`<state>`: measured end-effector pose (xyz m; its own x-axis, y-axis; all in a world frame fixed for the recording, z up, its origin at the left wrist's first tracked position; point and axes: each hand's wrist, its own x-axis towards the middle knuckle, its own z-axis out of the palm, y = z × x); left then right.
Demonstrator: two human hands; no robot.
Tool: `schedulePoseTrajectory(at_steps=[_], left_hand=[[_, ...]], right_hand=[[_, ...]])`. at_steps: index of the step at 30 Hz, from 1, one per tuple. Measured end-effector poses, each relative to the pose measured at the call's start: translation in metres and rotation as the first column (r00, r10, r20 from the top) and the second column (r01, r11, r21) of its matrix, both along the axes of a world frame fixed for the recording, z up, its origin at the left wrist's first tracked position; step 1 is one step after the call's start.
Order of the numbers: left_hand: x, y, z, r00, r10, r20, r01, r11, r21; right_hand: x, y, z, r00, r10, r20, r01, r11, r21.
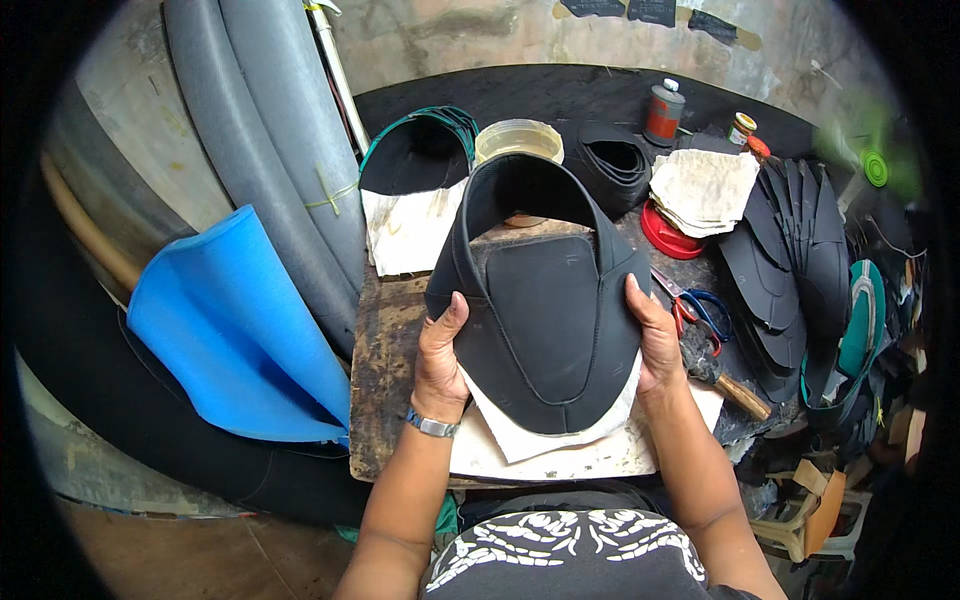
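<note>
I held the black upper (540, 300) up over the board (385, 380), one hand on each edge. My left hand (440, 355) gripped its left edge, fingers together, thumb on top. My right hand (655, 345) clasped the right edge likewise, forearms rising from below.

Blue foam sheet (235, 330): curled, leaning left of the table (385, 370).
Grey foam rolls (265, 140): upright behind the blue sheet.
Clear round tub (518, 140): at the table's far side.
Red-banded can (663, 112): upright, far right, near a small jar (741, 127).
Stack of pale cloths (703, 190): resting on a red lid (668, 236).
Scissors (697, 308): red and blue handles, lying right of centre.
Wooden-handled tool (725, 382): just below the scissors.
Black cut-out pieces (785, 270): fanned along the right.
</note>
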<state>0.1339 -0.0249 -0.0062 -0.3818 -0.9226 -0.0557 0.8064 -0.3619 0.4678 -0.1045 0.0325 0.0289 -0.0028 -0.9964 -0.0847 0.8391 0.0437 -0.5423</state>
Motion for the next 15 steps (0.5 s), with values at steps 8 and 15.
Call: schedulePoseTrajectory(at_steps=[8,15], left_hand=[[0.0029,0.0004,0.0024,0.999,-0.016,0.029,0.016,1.000,-0.006],[0.0056,0.0046,0.0038,0.987,-0.012,0.160,0.047,0.976,-0.212]], right_hand=[[0.0016,-0.0013,-0.0069,0.994,0.029,0.109,-0.034,0.998,0.050],[0.0008,-0.0033,-0.0103,0.996,0.031,0.079,-0.034,0.999,0.031]])
